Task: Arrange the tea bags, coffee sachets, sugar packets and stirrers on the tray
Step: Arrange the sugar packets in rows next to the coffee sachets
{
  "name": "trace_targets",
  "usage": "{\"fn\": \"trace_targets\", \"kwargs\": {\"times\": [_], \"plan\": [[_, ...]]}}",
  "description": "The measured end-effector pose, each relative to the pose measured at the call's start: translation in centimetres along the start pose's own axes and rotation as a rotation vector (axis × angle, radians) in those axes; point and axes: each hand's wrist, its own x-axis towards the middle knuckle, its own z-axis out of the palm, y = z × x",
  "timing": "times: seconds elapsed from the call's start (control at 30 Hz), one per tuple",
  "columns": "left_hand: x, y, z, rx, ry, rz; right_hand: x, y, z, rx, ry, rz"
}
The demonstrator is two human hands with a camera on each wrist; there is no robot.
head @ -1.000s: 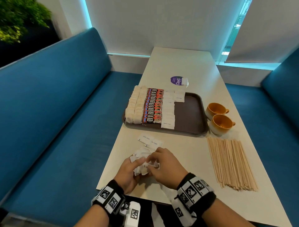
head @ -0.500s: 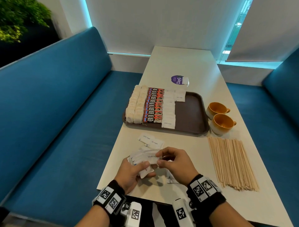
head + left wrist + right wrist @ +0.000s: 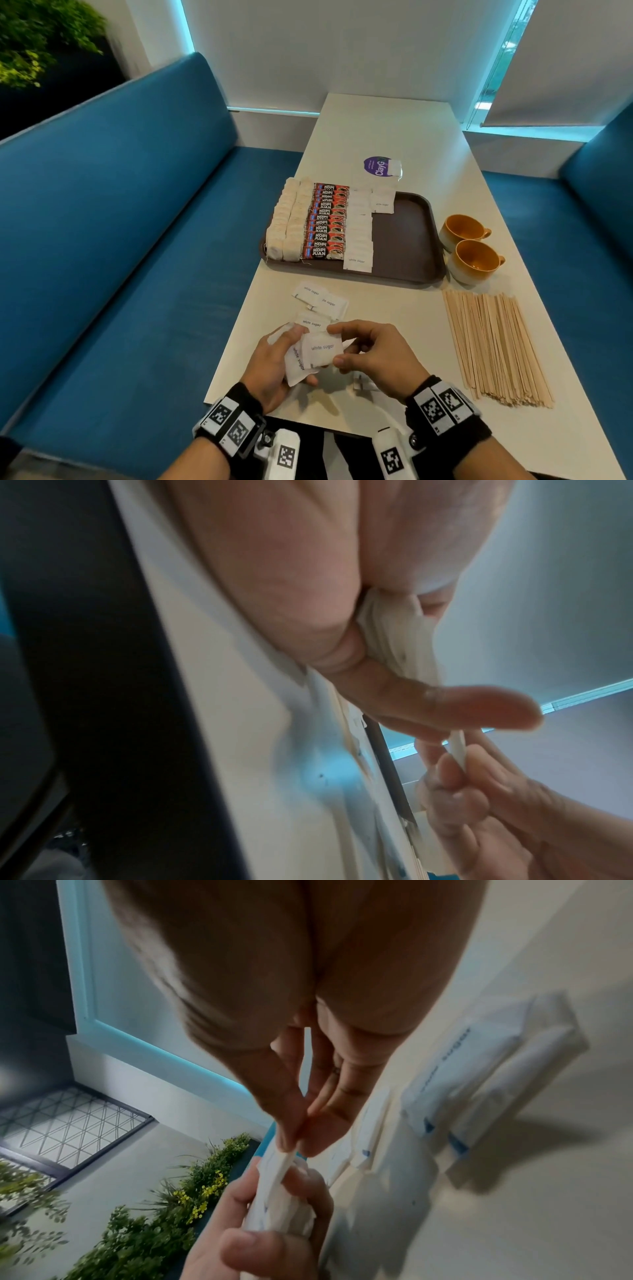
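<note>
My left hand (image 3: 274, 366) grips a small stack of white sugar packets (image 3: 296, 365) just above the table's near edge. My right hand (image 3: 373, 356) pinches the top sugar packet (image 3: 322, 349) of that stack at its right edge. In the right wrist view its fingertips (image 3: 291, 1139) pinch the packet's edge (image 3: 274, 1164). Three loose sugar packets (image 3: 320, 303) lie on the table beyond my hands. The brown tray (image 3: 407, 240) holds rows of tea bags (image 3: 289, 221), red coffee sachets (image 3: 329, 222) and sugar packets (image 3: 359, 229). Wooden stirrers (image 3: 493, 346) lie in a pile at the right.
Two orange cups (image 3: 472, 260) stand right of the tray. A purple round label (image 3: 378, 166) lies behind it. Blue bench seats (image 3: 120, 240) flank the white table (image 3: 394, 130). More packets (image 3: 479, 1069) lie on the table under my right hand.
Both hands have lifted the bunch of sugar packets off the table and squared it. My right hand has moved from over the pile to pinching the top packet's right edge.
</note>
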Motion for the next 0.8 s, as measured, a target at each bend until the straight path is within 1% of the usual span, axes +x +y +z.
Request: {"fn": "trace_targets", "kwargs": {"times": [0.1, 0.2, 0.23, 0.3, 0.37, 0.5, 0.67, 0.73, 0.8], "plan": [[0.3, -0.2, -0.2, 0.013, 0.020, 0.009, 0.6, 0.1, -0.5, 0.096, 0.005, 0.014], [0.6, -0.4, -0.5, -0.059, -0.007, -0.010, 1.6, -0.7, -1.7, 0.098, 0.053, -0.005], [0.6, -0.4, -0.7, -0.087, -0.024, -0.011, 2.1, -1.1, -2.2, 0.081, 0.083, -0.020], [1.0, -0.6, -1.2, -0.132, -0.106, -0.005, 3.6, -2.4, -3.7, 0.048, 0.165, -0.042], [1.3, -0.7, -1.6, -0.145, -0.152, -0.024, 5.6, -3.9, -5.7, 0.026, 0.250, -0.062], [1.6, -0.8, -1.7, -0.105, -0.142, -0.034, 10.3, -6.3, -9.7, -0.002, 0.376, -0.103], [1.6, -0.7, -1.6, -0.113, -0.102, -0.058, 18.0, -8.1, -14.3, 0.035, 0.499, -0.050], [1.7, -0.5, -1.5, -0.114, -0.094, -0.085, 20.8, -7.9, -15.6, 0.020, 0.566, -0.034], [1.7, -0.3, -1.6, -0.115, -0.083, -0.117, 23.0, -7.5, -16.7, -0.023, 0.599, -0.006]]}}
